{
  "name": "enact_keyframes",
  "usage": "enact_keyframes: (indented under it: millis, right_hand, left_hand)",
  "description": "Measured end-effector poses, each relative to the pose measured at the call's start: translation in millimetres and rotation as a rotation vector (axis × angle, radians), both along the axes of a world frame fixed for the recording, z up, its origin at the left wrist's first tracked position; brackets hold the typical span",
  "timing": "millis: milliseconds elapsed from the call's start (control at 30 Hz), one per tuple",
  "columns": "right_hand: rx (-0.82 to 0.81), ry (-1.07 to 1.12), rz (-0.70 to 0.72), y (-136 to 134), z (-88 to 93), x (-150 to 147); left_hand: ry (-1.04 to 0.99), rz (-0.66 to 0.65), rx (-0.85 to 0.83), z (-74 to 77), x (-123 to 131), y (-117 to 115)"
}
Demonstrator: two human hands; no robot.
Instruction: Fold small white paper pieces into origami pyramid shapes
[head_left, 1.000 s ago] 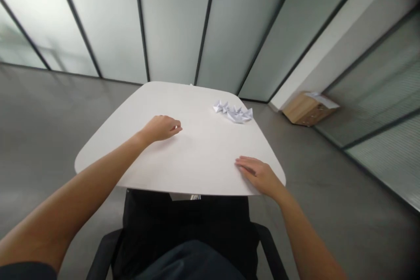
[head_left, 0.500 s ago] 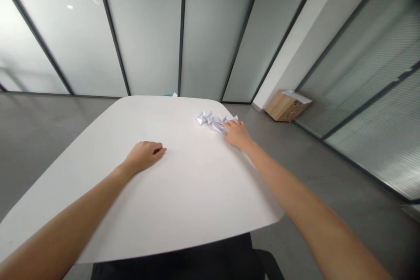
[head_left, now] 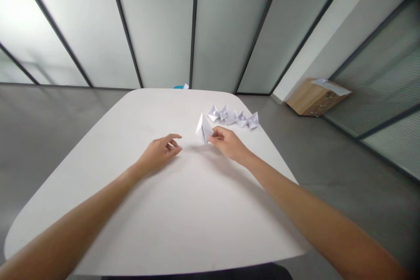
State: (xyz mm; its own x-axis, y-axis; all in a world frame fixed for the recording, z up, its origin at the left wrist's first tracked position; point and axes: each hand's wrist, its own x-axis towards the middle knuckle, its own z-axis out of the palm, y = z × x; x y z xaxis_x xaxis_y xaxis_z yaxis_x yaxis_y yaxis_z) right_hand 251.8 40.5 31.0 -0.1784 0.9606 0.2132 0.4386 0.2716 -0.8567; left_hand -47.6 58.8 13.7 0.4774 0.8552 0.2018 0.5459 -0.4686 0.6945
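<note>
We've got the right hand (head_left: 228,144) pinching a pointed white folded-paper piece (head_left: 204,129), long axis tilted upright, with the empty left hand (head_left: 160,153) half-open just beside it.

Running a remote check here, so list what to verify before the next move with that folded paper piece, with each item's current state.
Right hand holds the folded white paper piece: ok, pinched.
Left hand free: ok, open, holding nothing.
Row of folded paper pieces on the white table apart from the right hand: ok.
Held piece's lower tip off the table: cannot tell.
Held piece's creases sharp: cannot tell, too small to see.
</note>
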Motion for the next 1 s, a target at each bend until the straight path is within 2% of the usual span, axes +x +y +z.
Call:
enact_keyframes:
  millis: [100, 167, 233, 333, 467, 567, 867, 1000]
  right_hand:
    - [-0.149, 0.32, 0.109, -11, -3.4, -35]
    - [-0.22, 0.461, 0.145, -15, -9.5, -46]
    - [-0.252, 0.497, 0.142, -17, -16.1, -50]
    - [-0.205, 0.381, 0.13, -21, -20.6, -49]
    - [-0.054, 0.162, 0.192, -31, -15.4, -50]
    - [0.032, 0.07, 0.123, -38, -11.2, -54]
    - [0.05, 0.066, -0.021, -43, -15.9, -57]
    - [0.041, 0.065, -0.056, -43, -18.7, -57]
  left_hand:
    - [-0.262, -0.008, -0.142, 3.7, 21, -3]
    - [-0.33, 0.015, -0.164, 3.2, 32, -5]
    - [-0.35, 0.025, -0.168, 0.8, 41, -8]
    - [-0.316, 0.004, -0.11, -2.2, 49, -18]
    - [-0.282, -0.08, -0.008, -1.1, 53, -29]
    - [-0.281, -0.092, 0.014, -0.3, 54, -32]
    - [-0.377, 0.015, -0.061, -5.4, 50, -29]
    - [-0.33, 0.052, -0.006, -2.2, 52, -34]
